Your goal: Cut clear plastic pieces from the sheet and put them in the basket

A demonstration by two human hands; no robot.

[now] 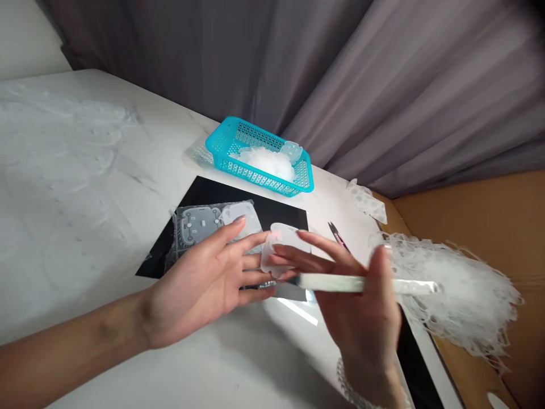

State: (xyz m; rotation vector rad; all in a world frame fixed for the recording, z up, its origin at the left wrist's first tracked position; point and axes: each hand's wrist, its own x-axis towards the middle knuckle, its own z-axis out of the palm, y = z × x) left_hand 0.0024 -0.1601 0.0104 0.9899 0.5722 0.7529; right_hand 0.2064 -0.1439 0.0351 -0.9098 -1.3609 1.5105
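Note:
A thin translucent plastic piece [286, 241] with rounded corners is between my two hands, above the black mat. My left hand [213, 272] is palm up with its fingers spread, fingertips at the piece's left edge. In my right hand [357, 295] lies a slim white-handled tool [332, 282], between thumb and palm, its dark tip pointing left. The tip's kind is blurred. Fingers of my right hand also touch the plastic piece. Beneath, a clear molded plastic sheet [200, 224] and another translucent piece [238, 213] lie on the black mat [272, 205].
A blue perforated basket [259, 182] holds a white heap and a translucent piece. Small nippers [338, 234] lie to the right, near plastic scraps [367, 200]. A tangled pile of plastic strips [455, 295] rests by cardboard [472, 221]. Clear sheets [63, 136] cover the left side.

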